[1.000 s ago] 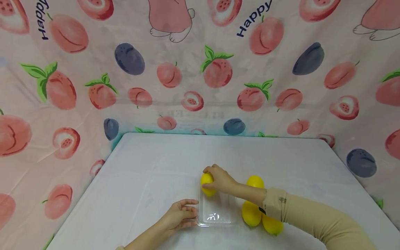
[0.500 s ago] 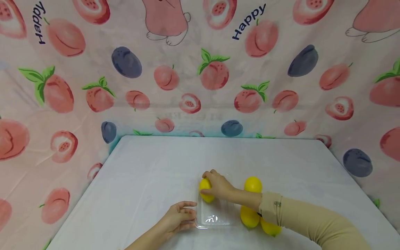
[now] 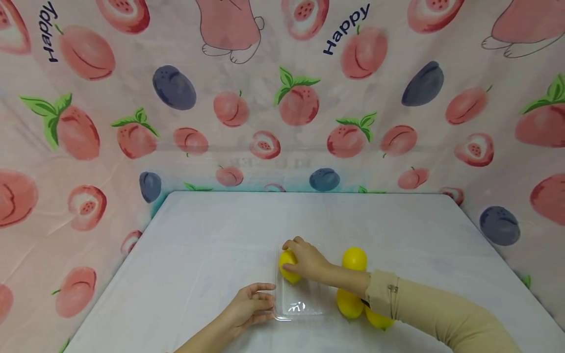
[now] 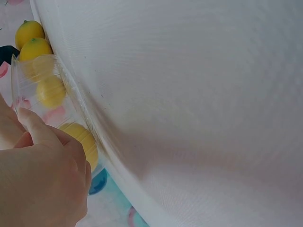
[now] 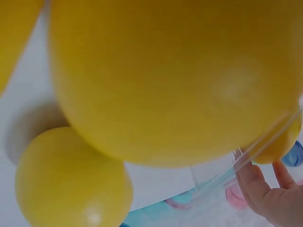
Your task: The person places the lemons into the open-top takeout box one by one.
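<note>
My right hand (image 3: 309,261) curls thumb and fingers round a yellow lemon (image 3: 289,267) at the far left corner of a clear plastic box (image 3: 304,306). The right wrist view has the held lemon (image 5: 279,144) and the right hand (image 5: 270,194) partly behind the box's clear wall. With extended fingers, my left hand (image 3: 253,306) touches the box's left side. The left hand (image 4: 52,175) also shows in the left wrist view, beside the box wall (image 4: 66,85). The right forearm hides the box's right side.
Three loose lemons lie right of the box: one farther back (image 3: 354,259), one nearer (image 3: 350,304) and one partly under the right sleeve (image 3: 378,319). A white cloth (image 3: 212,230) covers the table. Fruit-printed fabric (image 3: 265,98) hangs behind and at the sides.
The head view has shifted slightly. Both hands stay nearly still at the box, the right one holding the lemon in the same corner.
</note>
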The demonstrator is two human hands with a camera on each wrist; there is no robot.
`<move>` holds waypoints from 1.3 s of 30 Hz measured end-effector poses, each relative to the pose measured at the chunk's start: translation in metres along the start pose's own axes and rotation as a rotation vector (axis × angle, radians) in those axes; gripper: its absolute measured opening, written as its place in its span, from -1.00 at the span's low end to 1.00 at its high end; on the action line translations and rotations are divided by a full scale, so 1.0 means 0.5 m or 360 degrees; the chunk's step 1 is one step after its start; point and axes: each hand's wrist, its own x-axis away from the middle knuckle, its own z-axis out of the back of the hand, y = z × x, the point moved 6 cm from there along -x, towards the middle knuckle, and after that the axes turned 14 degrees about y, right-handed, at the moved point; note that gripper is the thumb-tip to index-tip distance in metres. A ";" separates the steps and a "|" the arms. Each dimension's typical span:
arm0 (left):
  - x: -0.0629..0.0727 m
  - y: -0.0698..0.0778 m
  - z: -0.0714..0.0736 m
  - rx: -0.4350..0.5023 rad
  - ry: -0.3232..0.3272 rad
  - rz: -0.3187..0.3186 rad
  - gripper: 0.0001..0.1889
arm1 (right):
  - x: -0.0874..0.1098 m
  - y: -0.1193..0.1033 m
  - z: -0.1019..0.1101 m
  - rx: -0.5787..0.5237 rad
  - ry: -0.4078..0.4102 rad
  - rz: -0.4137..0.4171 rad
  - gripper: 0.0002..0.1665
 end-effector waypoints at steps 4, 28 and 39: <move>-0.001 -0.002 0.003 -0.0025 0.0016 0.0002 -0.53 | 0.001 0.001 0.007 -0.0006 0.0031 0.0020 -0.55; 0.003 0.003 -0.002 -0.0024 -0.0021 -0.0013 -0.54 | 0.021 0.035 0.061 -0.0035 -0.0041 -0.0235 -0.58; 0.002 0.001 -0.002 -0.0026 -0.0015 -0.0009 -0.54 | 0.037 0.057 0.101 -0.0074 -0.0002 -0.0250 -0.61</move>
